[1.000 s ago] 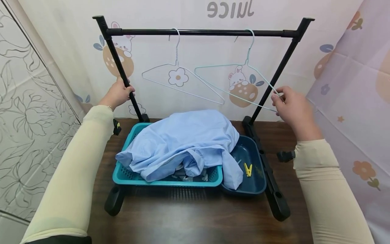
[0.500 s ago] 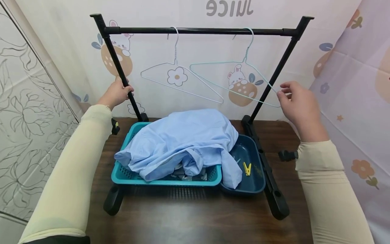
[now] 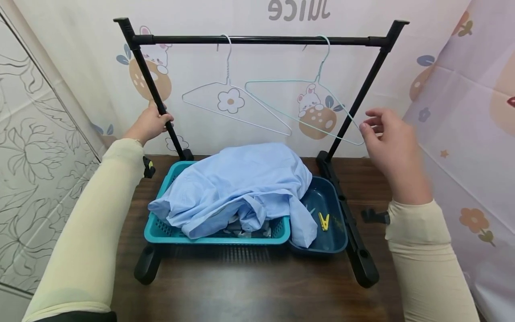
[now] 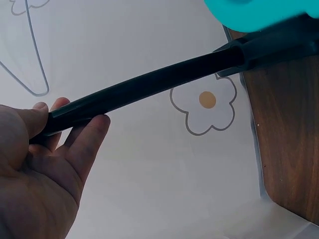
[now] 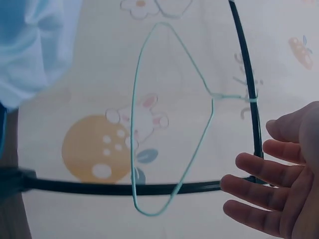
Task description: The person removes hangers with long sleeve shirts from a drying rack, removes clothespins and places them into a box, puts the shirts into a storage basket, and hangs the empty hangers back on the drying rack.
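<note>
Two hangers bare on the rail, shirt not yet hung.

No garment is hung: the white hanger [image 3: 229,103] and the mint hanger [image 3: 306,107] hang empty from the black rack [image 3: 257,40]. The blue shirt [image 3: 237,188] lies heaped in the teal basket [image 3: 161,230], spilling into the dark tray [image 3: 335,223] beside a yellow peg [image 3: 323,221]. The left hand [image 3: 149,124] is curled round the rack's left upright. The right hand [image 3: 386,134] is held open, fingers relaxed, just beside the mint hanger's end, apparently not gripping it. Hanging is judged barely begun.
</note>
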The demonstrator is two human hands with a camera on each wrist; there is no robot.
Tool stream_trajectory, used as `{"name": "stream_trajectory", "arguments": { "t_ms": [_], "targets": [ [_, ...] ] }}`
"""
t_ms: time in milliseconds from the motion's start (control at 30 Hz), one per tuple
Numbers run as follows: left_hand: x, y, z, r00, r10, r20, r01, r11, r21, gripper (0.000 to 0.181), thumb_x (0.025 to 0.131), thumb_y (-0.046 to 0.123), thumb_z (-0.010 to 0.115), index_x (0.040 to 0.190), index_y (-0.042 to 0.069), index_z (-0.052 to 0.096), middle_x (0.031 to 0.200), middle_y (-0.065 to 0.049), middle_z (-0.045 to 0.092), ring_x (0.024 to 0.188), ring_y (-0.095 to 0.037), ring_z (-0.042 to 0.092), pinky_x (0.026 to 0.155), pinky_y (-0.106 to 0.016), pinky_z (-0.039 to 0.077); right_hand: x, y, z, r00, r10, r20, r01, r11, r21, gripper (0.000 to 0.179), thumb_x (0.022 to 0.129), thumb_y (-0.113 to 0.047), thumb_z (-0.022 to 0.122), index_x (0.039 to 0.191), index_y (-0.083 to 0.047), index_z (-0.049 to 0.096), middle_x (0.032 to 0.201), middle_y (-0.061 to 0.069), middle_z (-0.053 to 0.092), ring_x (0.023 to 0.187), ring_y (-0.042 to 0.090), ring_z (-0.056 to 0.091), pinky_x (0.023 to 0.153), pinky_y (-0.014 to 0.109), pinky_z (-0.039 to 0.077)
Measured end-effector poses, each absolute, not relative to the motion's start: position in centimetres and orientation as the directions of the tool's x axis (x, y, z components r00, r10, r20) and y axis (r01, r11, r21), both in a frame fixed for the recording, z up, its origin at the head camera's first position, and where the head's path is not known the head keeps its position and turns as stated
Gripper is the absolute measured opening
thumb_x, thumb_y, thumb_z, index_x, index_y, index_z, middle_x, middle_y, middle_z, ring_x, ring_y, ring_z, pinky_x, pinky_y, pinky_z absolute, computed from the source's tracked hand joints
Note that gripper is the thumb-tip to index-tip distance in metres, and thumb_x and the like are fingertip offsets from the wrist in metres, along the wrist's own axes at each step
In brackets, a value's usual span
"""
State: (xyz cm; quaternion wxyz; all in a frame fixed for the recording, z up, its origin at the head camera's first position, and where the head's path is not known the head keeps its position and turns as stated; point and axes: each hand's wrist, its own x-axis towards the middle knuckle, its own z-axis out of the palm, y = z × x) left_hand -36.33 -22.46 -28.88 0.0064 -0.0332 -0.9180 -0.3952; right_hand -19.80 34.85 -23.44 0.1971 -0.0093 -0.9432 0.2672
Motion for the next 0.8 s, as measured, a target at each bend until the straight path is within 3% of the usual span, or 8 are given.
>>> {"name": "stream_trajectory", "arguments": {
  "t_ms": [367, 467, 600, 800],
  "targets": [
    [-36.2, -22.7, -28.9, -0.997, 0.066, 0.031, 0.066, 0.662, 0.747, 0.048, 0.112, 0.026, 0.041, 0.15, 0.004, 0.022, 0.143, -0.025, 0.051, 0.132, -0.039, 0.056, 0.108, -0.052, 0.047, -17.1, 31.4, -25.8, -0.868, 0.107, 0.486, -0.207, 0.81, -0.548, 0.047, 0.106, -0.04, 0.052, 0.147, -0.017, 0.052, 0.13, 0.012, 0.068, 0.114, 0.029, 0.064, 0.097, 0.053, 0.054],
    [-36.0, -22.6, -28.8, -0.997, 0.071, 0.022, 0.062, 0.642, 0.764, 0.047, 0.112, 0.026, 0.041, 0.149, 0.004, 0.022, 0.144, -0.025, 0.05, 0.133, -0.04, 0.054, 0.109, -0.053, 0.046, -16.3, 30.6, -26.7, -0.875, 0.097, 0.475, -0.229, 0.782, -0.58, 0.046, 0.106, -0.041, 0.053, 0.145, -0.018, 0.054, 0.128, 0.009, 0.068, 0.114, 0.026, 0.063, 0.095, 0.033, 0.054],
    [-35.8, -22.6, -28.8, -0.996, 0.081, 0.026, 0.07, 0.624, 0.778, 0.047, 0.111, 0.025, 0.042, 0.148, 0.003, 0.023, 0.143, -0.026, 0.05, 0.133, -0.041, 0.054, 0.109, -0.054, 0.044, -15.4, 29.8, -28.1, -0.893, 0.079, 0.443, -0.25, 0.732, -0.634, 0.044, 0.106, -0.042, 0.053, 0.143, -0.018, 0.055, 0.126, 0.005, 0.068, 0.11, 0.019, 0.062, 0.086, 0.011, 0.045],
    [-35.9, -22.6, -29.0, -0.997, 0.077, 0.03, 0.071, 0.616, 0.785, 0.047, 0.111, 0.025, 0.043, 0.148, 0.003, 0.024, 0.143, -0.025, 0.05, 0.132, -0.041, 0.055, 0.109, -0.054, 0.045, -14.6, 28.9, -29.2, -0.936, 0.043, 0.351, -0.242, 0.645, -0.725, 0.046, 0.104, -0.046, 0.054, 0.143, -0.021, 0.054, 0.125, 0.001, 0.067, 0.109, 0.014, 0.059, 0.086, 0.011, 0.047]
  ]
}}
